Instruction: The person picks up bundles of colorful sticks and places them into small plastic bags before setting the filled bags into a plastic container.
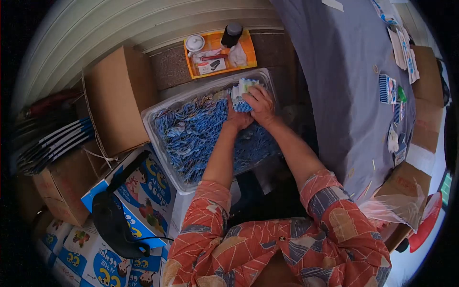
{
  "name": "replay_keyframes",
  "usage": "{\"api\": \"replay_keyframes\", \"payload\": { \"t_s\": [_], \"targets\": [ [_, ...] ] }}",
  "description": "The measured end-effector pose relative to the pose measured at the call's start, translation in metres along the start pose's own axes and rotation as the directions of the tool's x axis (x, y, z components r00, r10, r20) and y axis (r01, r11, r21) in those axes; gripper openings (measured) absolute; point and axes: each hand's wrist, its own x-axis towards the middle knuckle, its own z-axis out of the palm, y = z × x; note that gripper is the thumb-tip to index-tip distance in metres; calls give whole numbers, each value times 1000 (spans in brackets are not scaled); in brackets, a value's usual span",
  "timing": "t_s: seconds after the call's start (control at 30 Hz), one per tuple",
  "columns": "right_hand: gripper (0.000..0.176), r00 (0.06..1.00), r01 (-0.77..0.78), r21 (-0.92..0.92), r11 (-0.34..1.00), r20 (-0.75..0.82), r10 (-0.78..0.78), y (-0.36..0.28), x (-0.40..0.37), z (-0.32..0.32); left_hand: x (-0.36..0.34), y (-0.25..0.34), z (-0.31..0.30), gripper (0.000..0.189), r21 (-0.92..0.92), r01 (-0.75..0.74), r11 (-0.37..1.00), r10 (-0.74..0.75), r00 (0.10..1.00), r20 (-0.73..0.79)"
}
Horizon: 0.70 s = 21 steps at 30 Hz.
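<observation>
A clear plastic tub (167, 168) is filled with many small blue-and-white striped packets (193, 136). Over its far right part, my two hands are together around a small bunch of striped packets (242, 98). My left hand (238, 118) is closed on the bunch from the left and below, its thumb upright along the side and most of its fingers hidden. From the right, my right hand (260, 106) has its bent fingers wrapped over the same bunch. The packets show pale green and white faces with blue striped edges.
Behind the tub lies an orange tray (191, 67) with a white lidded pot (195, 43) and a dark jar (232, 34). An open cardboard box (112, 103) stands left, printed blue cartons (143, 191) nearer. A grey cloth-covered surface (339, 95) rises at right, bearing packets (387, 89).
</observation>
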Motion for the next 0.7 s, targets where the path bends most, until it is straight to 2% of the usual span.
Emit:
{"api": "replay_keyframes", "payload": {
  "t_s": [0.07,0.2,0.27,0.3,0.33,0.37,0.4,0.47,0.5,0.57,0.6,0.63,0.67,0.7],
  "targets": [
    [47,999,-32,24,999,-37,33,-3,-11,4,-3,2,-3,75,73,28,997,-36,993,110],
    [49,991,-106,123,987,-67,114,1,-9,10,3,-4,12,78,143,21,990,-41,990,134],
    [47,991,-108,157,982,-57,119,8,2,17,1,2,3,72,81,11,997,-6,998,-61],
    [46,992,-112,195,974,-38,122,11,6,20,3,5,-4,72,82,14,997,-10,998,-56],
    [46,991,-120,200,972,-35,129,16,9,23,4,14,-25,66,84,74,994,-84,988,126],
    [46,995,-94,164,982,30,90,21,13,23,5,18,-31,62,98,129,987,-153,940,305],
    [47,994,-65,129,989,94,53,25,17,23,5,18,-29,62,101,125,987,-151,937,316],
    [53,995,-54,157,986,96,39,32,18,29,2,16,-22,54,102,113,988,-127,981,148],
    [60,996,-30,176,984,93,13,34,17,31,1,16,-20,54,105,110,988,-126,979,158],
    [59,996,-18,145,989,94,4,37,13,35,1,17,-22,51,29,130,991,-132,984,119],
    [59,996,1,113,994,93,-11,38,13,37,3,16,-26,51,37,126,991,-130,984,120],
    [59,996,-1,115,993,87,-9,36,12,40,5,14,-29,49,23,140,990,-142,971,194],
    [59,995,-50,122,991,89,39,32,10,41,6,14,-33,47,9,157,988,-153,952,267],
    [59,992,-95,124,988,89,84,31,8,42,5,10,-30,47,12,153,988,-151,953,262]
  ]
}}
